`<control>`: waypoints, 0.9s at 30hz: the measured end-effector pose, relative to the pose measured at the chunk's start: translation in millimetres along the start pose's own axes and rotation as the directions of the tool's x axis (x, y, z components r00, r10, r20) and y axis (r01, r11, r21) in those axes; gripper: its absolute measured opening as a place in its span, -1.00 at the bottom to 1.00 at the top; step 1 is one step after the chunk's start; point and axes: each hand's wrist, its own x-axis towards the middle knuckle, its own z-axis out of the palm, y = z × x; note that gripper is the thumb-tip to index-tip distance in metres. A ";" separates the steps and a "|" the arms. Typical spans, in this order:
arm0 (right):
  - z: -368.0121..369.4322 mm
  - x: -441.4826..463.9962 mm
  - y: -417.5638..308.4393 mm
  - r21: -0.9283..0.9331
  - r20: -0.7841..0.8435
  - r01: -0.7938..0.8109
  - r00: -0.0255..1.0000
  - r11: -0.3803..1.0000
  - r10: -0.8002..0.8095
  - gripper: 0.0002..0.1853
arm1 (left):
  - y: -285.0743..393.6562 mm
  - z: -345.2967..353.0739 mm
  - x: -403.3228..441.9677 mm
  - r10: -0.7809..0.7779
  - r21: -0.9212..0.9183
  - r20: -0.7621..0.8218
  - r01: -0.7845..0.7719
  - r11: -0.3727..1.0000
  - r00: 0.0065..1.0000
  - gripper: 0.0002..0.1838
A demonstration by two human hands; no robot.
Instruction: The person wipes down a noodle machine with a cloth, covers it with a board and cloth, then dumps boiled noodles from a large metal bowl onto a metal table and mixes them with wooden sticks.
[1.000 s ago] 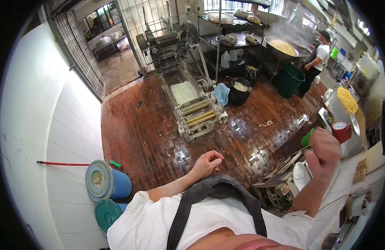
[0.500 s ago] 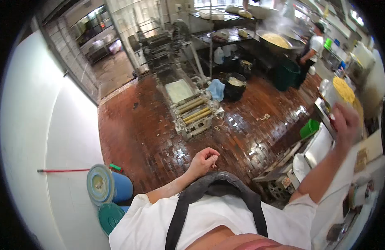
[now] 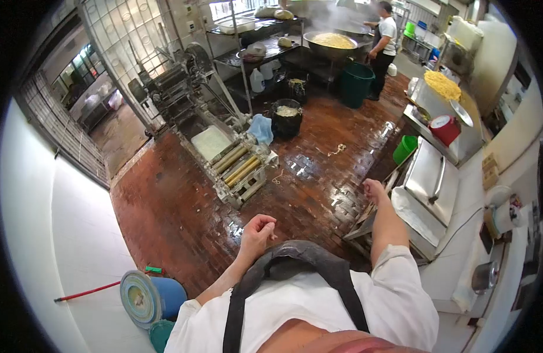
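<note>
The silver metal box with a bar handle point(image 3: 423, 175) stands near the right hand point(image 3: 374, 191), whose grip is curled, though I cannot tell whether fully closed. The left hand's point(image 3: 258, 233) grip is together, above the black apron point(image 3: 301, 256). Beyond are a bright green plastic bucket point(image 3: 404, 149) and a floury roller machine point(image 3: 242, 169).

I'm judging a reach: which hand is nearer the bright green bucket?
The right hand, stretched out on the side of the green bucket; the left hand is near the apron.

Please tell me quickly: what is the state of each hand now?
Left hand: loosely closed, no object visible in it.
Right hand: loosely closed, no object visible in it.
</note>
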 end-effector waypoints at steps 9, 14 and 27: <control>10.0 -97.7 -258.4 -0.010 -0.069 0.775 0.629 0.631 -0.774 -0.63 | 3.8 1.1 2.6 0.026 0.003 0.051 -0.027 1.000 0.998 -0.85; 63.7 -291.3 -347.2 -0.415 -0.002 0.900 0.146 0.134 -0.989 -0.79 | 2.4 0.1 4.7 0.017 0.020 0.053 -0.018 1.000 0.998 -0.86; 115.6 -375.8 -332.5 -0.095 0.104 0.892 -0.433 -0.443 -0.895 -0.68 | 4.7 4.0 3.6 0.012 0.025 0.061 -0.013 1.000 0.998 -0.85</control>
